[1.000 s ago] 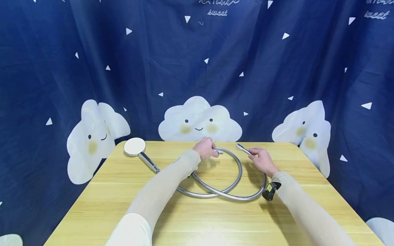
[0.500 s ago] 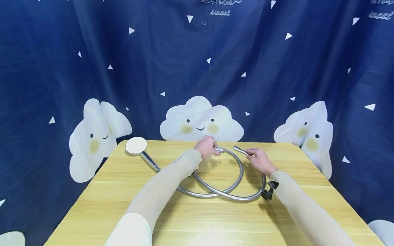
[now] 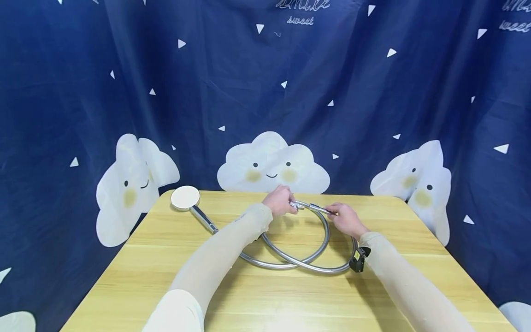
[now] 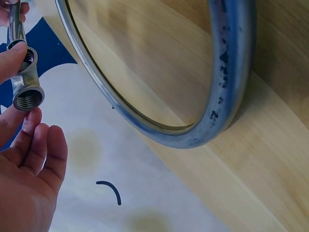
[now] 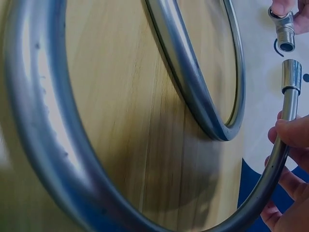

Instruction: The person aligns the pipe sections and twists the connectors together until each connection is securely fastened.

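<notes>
My left hand [image 3: 279, 201] pinches a small chrome threaded pipe fitting [image 4: 29, 79] between thumb and fingers, above the far part of the table. One threaded opening of it faces the left wrist camera. Opposite, my right hand [image 3: 346, 220] holds a grey metal shower hose [image 5: 280, 154] just behind its chrome end nut [image 5: 291, 77]. In the right wrist view the nut points at the fitting's male thread [image 5: 286, 41], with a short gap between them. The rest of the hose loops and crosses itself on the table, running under my left arm toward the shower head [image 3: 185, 198].
The shower head lies at the far left of the wooden table [image 3: 257, 295], its chrome handle [image 3: 203, 218] toward my left sleeve. A dark blue curtain [image 3: 232, 83] with cloud prints hangs right behind the table's back edge.
My right hand has moved left, bringing the hose's end nut close to the fitting. My left hand keeps its hold on the fitting, almost in place.
</notes>
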The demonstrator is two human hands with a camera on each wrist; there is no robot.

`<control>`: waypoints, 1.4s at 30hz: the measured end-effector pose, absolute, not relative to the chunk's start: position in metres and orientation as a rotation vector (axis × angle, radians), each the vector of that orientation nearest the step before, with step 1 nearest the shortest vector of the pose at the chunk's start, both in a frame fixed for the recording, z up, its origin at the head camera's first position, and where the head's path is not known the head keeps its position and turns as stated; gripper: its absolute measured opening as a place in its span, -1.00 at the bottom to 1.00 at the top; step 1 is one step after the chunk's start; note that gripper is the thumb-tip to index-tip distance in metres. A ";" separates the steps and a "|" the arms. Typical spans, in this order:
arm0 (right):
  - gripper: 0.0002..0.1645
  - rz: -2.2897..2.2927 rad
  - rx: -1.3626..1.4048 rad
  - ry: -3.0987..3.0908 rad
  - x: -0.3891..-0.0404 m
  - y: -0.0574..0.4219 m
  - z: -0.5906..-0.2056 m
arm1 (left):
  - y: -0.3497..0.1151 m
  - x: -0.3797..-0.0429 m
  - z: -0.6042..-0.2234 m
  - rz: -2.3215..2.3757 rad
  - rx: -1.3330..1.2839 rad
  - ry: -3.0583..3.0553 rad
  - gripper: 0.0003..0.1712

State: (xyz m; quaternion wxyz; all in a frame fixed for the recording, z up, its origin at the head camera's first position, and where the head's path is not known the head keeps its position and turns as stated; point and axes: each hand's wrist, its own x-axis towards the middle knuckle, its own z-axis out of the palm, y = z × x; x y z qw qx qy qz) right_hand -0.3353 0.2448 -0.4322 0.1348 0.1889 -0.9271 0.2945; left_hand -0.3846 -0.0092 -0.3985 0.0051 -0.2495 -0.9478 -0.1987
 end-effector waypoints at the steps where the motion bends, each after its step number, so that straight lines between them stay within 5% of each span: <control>1: -0.65 0.852 0.550 -2.688 -0.335 0.244 -0.432 | -0.009 -0.384 -0.399 -0.621 -0.786 -2.967 -0.70; 42: -0.65 0.748 0.574 -2.737 -0.337 0.232 -0.433 | -0.003 -0.380 -0.404 -0.642 -0.781 -2.986 -0.61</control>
